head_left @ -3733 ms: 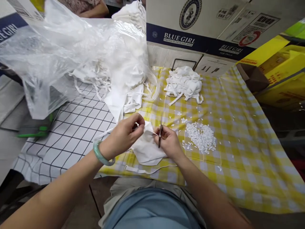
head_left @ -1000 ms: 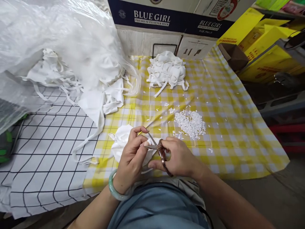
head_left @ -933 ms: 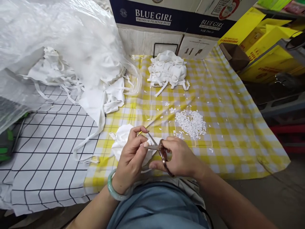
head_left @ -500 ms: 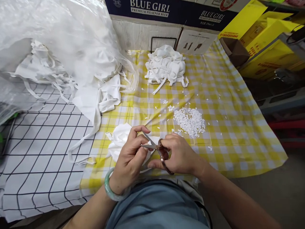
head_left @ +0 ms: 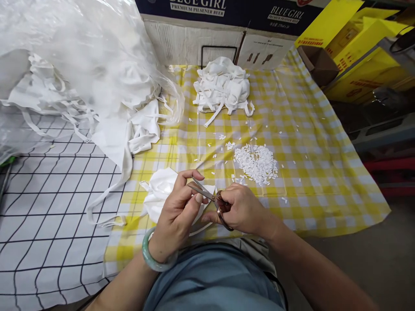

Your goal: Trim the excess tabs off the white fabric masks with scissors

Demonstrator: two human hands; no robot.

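Observation:
In my right hand (head_left: 243,208) is a pair of small scissors (head_left: 208,194) with bronze-coloured handles, my fingers wrapped in the loops. The blades point left and stand slightly apart, close to the thumb and fingers of my left hand (head_left: 180,211). A white strapped fabric piece (head_left: 160,192) lies partly under my left hand, which is closed in a pinch on part of it. The exact spot pinched is hidden by the fingers. Just beyond my right hand is a heap of small white snippets (head_left: 256,164), with loose ones scattered around.
A pile of white strapped pieces (head_left: 222,86) sits at the back, before a beer carton (head_left: 194,43). More white pieces spill from a clear plastic bag (head_left: 97,26) at the left. Yellow boxes (head_left: 359,56) stand at the back right. A yellow checked cloth (head_left: 324,185) covers the table.
The scissor blades have come closer together and tilted, their tips now higher near my left fingers. Both hands stay in nearly the same place; the camera view has shifted slightly.

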